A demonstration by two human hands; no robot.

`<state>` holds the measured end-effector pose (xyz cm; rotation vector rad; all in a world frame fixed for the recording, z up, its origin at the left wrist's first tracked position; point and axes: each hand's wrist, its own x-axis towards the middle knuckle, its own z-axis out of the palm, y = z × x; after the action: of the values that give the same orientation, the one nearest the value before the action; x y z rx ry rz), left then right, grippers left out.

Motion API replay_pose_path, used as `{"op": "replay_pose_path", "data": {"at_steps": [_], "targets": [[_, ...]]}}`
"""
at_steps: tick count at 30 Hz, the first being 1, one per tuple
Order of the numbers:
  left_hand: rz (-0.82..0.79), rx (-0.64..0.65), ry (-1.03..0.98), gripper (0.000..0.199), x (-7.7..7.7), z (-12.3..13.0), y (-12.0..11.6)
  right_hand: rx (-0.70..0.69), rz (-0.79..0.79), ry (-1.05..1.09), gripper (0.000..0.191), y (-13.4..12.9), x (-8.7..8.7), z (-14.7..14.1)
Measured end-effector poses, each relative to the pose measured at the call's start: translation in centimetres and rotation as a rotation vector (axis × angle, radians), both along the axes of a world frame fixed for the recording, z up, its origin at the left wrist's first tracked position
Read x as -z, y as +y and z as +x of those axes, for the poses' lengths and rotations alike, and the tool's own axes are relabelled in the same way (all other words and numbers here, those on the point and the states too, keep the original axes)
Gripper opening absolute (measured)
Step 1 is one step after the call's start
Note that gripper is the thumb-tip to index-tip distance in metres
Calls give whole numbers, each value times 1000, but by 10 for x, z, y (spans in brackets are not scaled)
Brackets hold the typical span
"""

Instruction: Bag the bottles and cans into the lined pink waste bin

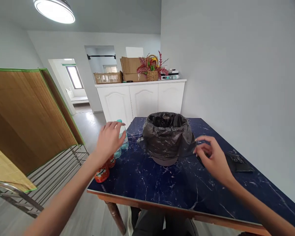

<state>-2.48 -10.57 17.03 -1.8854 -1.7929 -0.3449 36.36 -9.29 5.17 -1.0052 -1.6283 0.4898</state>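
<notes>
A bin lined with a black plastic bag [166, 137] stands on the dark blue marbled table [162, 186]; the bag is folded over its rim and the bin's base shows below. My left hand [109, 137] hangs in the air left of the bin, fingers apart and holding nothing, in front of a clear bottle [125, 139]. Right of the bin, my right hand [208, 152] has its fingers curled close to the bag's loose edge; whether they grip it is unclear. Orange-red cans [102, 174] stand at the table's left edge.
A folded black item [238, 162] lies on the table at the right. Behind stands a white cabinet [145, 98] with cardboard boxes [132, 68] and a flower basket [152, 75]. On the left is a metal rack [61, 167] with a bamboo mat [27, 114].
</notes>
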Motion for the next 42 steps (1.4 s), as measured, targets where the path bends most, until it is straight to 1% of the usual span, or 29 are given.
{"op": "replay_pose_path", "data": {"at_steps": [1, 3, 5, 6, 8, 9, 11, 13, 15, 17, 19, 20, 21, 22, 23, 24, 25, 26, 28, 30, 32, 35, 38, 40, 42], "targets": [[-17, -50, 4, 39, -10, -6, 15, -14, -72, 26, 28, 0, 21, 4], [-48, -116, 8, 40, -22, -17, 46, -45, -160, 74, 29, -1, 61, 9], [-93, -167, 7, 40, -25, -24, 75, -66, -240, 78, 35, -4, 93, 12], [-118, -189, 6, 40, -25, -27, 87, -58, -261, 82, 37, -7, 106, 13], [-168, -216, 1, 40, -21, -27, 105, -52, -291, 85, 38, -12, 122, 14], [-188, -219, -2, 40, -19, -26, 109, -57, -301, 85, 38, -14, 127, 14], [-214, -201, -12, 38, -15, -20, 112, -84, -319, 75, 37, -17, 131, 16], [-206, -152, -26, 32, -16, -12, 105, -109, -327, 53, 34, -18, 132, 17], [-154, -82, -40, 30, -27, -3, 92, -125, -325, 20, 31, -19, 132, 17], [-44, -6, -57, 35, -50, 5, 72, -132, -322, -17, 30, -19, 132, 17], [141, 85, -102, 43, -81, 15, 49, -137, -321, -47, 30, -21, 131, 17], [354, 222, -203, 43, -97, 21, 37, -138, -318, -56, 30, -21, 131, 17], [499, 379, -282, 43, -112, 28, 26, -139, -314, -62, 30, -22, 131, 17], [575, 503, -340, 44, -123, 37, 15, -139, -309, -67, 30, -23, 130, 17], [601, 595, -388, 43, -131, 48, 5, -137, -303, -69, 30, -24, 129, 17], [568, 655, -412, 41, -133, 59, -3, -132, -303, -71, 30, -25, 128, 17], [516, 694, -422, 38, -132, 70, -8, -127, -309, -72, 30, -25, 127, 17], [446, 711, -417, 34, -126, 80, -11, -123, -318, -73, 31, -26, 126, 17], [306, 718, -395, 28, -109, 95, -8, -119, -338, -70, 33, -27, 124, 17], [170, 693, -388, 24, -92, 101, 6, -120, -343, -67, 35, -28, 124, 16], [5, 627, -385, 23, -81, 100, 27, -119, -336, -68, 35, -27, 124, 15], [-217, 542, -354, 25, -76, 95, 64, -118, -333, -83, 33, -27, 127, 14], [-325, 534, -299, 27, -73, 95, 95, -125, -325, -91, 33, -26, 129, 15], [-378, 530, -257, 29, -70, 97, 108, -131, -320, -95, 33, -26, 129, 15], [-434, 529, -214, 28, -69, 100, 113, -132, -318, -98, 34, -26, 128, 16]]}}
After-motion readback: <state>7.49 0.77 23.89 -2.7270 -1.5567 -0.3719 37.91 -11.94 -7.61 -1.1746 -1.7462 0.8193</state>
